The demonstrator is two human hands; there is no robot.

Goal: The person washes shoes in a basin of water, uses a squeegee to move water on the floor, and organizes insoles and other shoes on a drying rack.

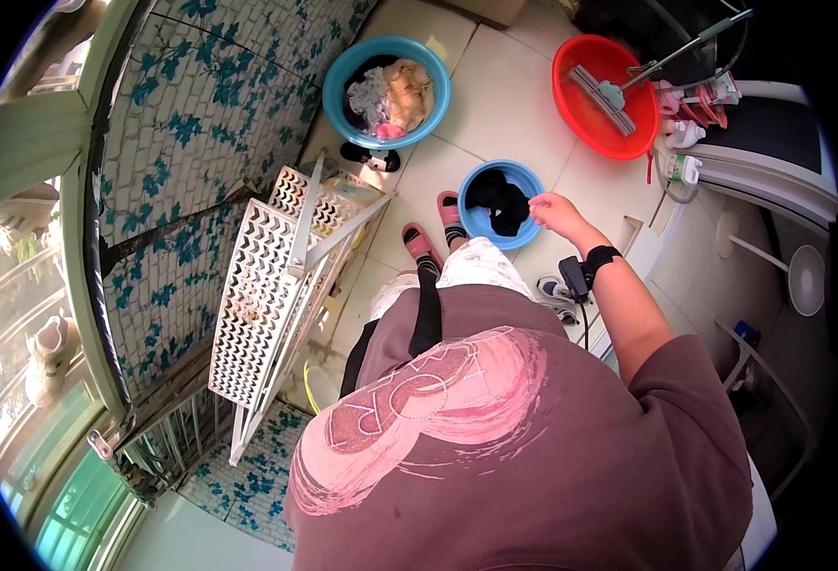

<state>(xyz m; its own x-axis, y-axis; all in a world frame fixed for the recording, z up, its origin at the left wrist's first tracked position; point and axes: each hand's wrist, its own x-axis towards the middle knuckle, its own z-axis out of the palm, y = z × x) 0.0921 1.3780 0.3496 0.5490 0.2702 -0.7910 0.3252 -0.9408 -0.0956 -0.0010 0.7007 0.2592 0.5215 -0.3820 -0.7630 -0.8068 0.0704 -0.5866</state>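
Observation:
My right hand (560,215) is over the right rim of a small blue plastic basin (470,232) on the tiled floor. Black cloth (506,203) lies bunched inside that basin. The fingers are partly curled, their tips close to the cloth; whether they pinch anything is too small to tell. A black strap (603,258) with a small cabled device (573,277) goes round my right wrist. My left hand is out of view. Before me, a larger teal basin (335,114) farther off holds pale, tan and pink cloth (408,93).
A red basin (608,148) holds a sponge mop head (601,100). To the left stands a white perforated folding rack (251,307). Black slippers (369,157) lie below the teal basin, sneakers (558,296) near my right leg. Bottles (684,134) stand at right.

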